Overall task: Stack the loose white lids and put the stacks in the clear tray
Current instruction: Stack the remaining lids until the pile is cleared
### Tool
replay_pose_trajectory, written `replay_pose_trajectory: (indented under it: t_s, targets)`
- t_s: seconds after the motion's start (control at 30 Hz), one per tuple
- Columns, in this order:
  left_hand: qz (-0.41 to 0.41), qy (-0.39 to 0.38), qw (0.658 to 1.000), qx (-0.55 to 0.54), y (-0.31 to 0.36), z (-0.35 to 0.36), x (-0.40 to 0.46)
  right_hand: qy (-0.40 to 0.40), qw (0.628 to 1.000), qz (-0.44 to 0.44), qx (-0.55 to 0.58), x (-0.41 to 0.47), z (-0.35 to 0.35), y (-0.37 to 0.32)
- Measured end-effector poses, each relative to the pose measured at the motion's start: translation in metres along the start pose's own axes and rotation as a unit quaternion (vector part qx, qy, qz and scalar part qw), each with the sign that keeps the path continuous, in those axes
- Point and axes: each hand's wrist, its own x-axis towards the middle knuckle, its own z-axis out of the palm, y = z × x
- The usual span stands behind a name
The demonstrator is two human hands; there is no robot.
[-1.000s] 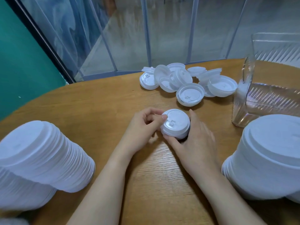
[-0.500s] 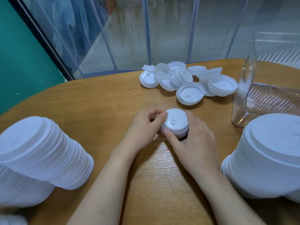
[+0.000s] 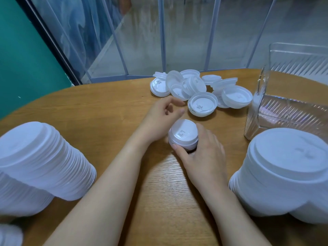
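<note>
A short stack of white lids [image 3: 183, 134] stands on the wooden table [image 3: 92, 110] in front of me. My right hand [image 3: 202, 153] grips it from the near right, thumb at its near edge. My left hand [image 3: 160, 115] hovers just beyond the stack with loosely curled fingers and holds nothing. Several loose white lids [image 3: 202, 104] lie in a pile further back. The clear tray [image 3: 284, 110] stands at the right, next to the pile.
A tall leaning stack of lids [image 3: 40, 160] fills the near left. Another big stack of lids [image 3: 287, 171] stands at the near right, partly in front of the tray. Beyond the table's far edge are glass panels and a green wall.
My left hand has let go of the short stack and moved away toward the loose pile. My right hand still grips the stack.
</note>
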Motion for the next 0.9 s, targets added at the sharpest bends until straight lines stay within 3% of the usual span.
replay_pose_trajectory:
  t_s: [0.2,0.37,0.47,0.73,0.9]
  targets:
    - [0.051,-0.119,0.984,0.124,0.02,0.011,0.046,-0.004,1.0,0.003,0.018,0.001,-0.002,0.0]
    - [0.042,-0.176,0.952,0.249,0.024,0.03,0.069,-0.007,0.999,0.006,0.031,0.001,-0.002,0.001]
    - [0.046,-0.178,0.939,0.292,0.02,0.033,0.075,-0.014,0.999,0.006,0.04,0.0,-0.002,0.001]
    - [0.069,-0.106,0.952,0.277,0.014,0.021,0.068,-0.009,0.999,-0.002,0.042,-0.001,-0.002,0.002]
    - [0.03,-0.069,0.971,0.227,0.007,-0.002,0.05,-0.009,0.999,-0.005,0.044,-0.001,-0.002,0.001]
